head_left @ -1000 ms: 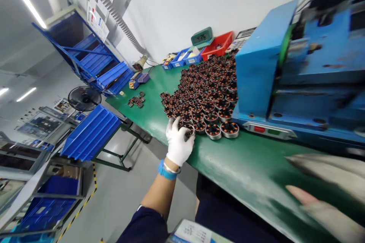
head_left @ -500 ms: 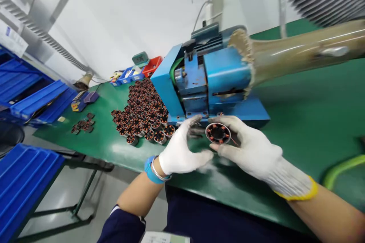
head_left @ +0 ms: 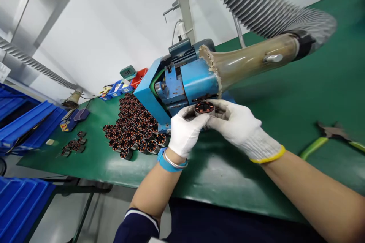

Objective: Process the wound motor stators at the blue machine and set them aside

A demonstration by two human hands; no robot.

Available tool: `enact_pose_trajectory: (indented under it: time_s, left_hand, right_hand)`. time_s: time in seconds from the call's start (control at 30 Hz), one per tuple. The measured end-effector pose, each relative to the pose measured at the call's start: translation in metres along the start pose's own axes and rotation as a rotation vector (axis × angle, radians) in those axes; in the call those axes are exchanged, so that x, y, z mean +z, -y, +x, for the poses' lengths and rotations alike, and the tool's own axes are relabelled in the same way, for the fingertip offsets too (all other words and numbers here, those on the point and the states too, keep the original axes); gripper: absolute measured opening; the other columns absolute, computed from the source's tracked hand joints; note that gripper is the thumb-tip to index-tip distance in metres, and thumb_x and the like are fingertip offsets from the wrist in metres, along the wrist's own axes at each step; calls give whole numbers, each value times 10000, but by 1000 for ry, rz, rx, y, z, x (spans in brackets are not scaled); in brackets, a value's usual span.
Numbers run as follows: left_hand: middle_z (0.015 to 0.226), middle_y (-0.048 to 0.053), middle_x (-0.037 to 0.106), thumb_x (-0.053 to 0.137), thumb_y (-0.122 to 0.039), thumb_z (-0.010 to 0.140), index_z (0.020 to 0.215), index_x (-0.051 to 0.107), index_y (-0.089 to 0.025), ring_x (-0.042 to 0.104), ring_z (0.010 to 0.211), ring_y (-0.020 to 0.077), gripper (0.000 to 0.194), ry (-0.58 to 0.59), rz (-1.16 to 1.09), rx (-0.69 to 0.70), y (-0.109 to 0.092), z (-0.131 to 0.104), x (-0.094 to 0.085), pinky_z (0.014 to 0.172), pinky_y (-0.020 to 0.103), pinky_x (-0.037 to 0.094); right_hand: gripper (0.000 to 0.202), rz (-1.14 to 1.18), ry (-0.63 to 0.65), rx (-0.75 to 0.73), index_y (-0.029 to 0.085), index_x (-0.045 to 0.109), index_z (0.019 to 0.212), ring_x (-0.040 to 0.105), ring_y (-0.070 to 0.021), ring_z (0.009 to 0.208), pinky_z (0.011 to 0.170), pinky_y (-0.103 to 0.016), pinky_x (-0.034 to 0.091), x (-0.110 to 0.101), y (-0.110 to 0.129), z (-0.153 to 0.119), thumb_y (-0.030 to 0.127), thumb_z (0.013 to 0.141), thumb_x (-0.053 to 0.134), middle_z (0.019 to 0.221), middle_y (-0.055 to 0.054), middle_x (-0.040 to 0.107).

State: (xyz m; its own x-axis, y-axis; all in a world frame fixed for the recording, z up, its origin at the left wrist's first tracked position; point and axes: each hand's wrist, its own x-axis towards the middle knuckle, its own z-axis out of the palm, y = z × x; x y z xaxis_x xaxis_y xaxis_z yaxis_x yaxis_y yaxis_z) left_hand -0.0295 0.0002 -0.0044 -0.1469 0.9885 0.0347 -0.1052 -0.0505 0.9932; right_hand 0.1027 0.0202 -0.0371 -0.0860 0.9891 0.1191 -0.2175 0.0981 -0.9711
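Note:
Both my gloved hands are closed round one motor stator (head_left: pixel 204 108), a short metal ring with copper windings and a dark centre. My left hand (head_left: pixel 186 129) grips its left side, the thumb along the front. On the right side my right hand (head_left: pixel 235 123) holds it, with some fingers hidden behind. The stator is held up at the front of a blue grinding machine (head_left: pixel 199 78), close under its slot; whether it touches the machine I cannot tell. A thin wire end shows near my right fingers.
Many similar stators (head_left: pixel 132 121) stand massed left of the machine, with a small separate group (head_left: pixel 74 145) farther left. Green-handled cutters (head_left: pixel 333 134) lie on the green table (head_left: pixel 285 98) at right. A tan duct (head_left: pixel 251 60) and grey hose (head_left: pixel 273 11) extend from the machine.
My hands have brought the stator up to the machine's front. My left hand, open beside it before, has closed on it. The camera view has shifted, bringing the cutters into sight.

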Motion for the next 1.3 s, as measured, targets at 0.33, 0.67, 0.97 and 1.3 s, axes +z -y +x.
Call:
enact_pose_trajectory:
  time_s: [0.33,0.67,0.97,1.3]
  left_hand:
    - [761,12,732,874,-332,621,787,755,-141,684,796,193,279,-4,-45,-32,-2,7,7,881,388,578]
    - [794,29,749,834,-326,622,764,752,-163,681,829,211,231,-22,-23,14,1,12,9,870,381,566]
    - [1377,132,698,866,-332,640,1243,681,-183,617,1341,361,649,147,20,150,12,-26,-11,1213,498,445]
    - [1345,132,736,998,-400,577,1222,705,-175,646,1336,384,743,286,-187,-56,12,-22,-31,1178,525,485]
  right_hand:
    - [285,-113,-63,-22,184,745,1015,790,-277,890,786,-349,681,9,18,-2,201,731,727,911,-52,806]
    - [348,-75,-128,-38,198,717,1071,784,-286,937,814,-364,685,13,-1,0,250,730,760,941,-72,796]
    - [469,-204,67,-228,231,743,1153,755,-337,1076,950,-465,651,-6,-7,-24,398,719,807,1191,-120,755]
    - [439,71,62,-282,348,816,1114,748,-279,1128,926,-335,653,-7,-21,-23,332,690,930,1214,-49,771]
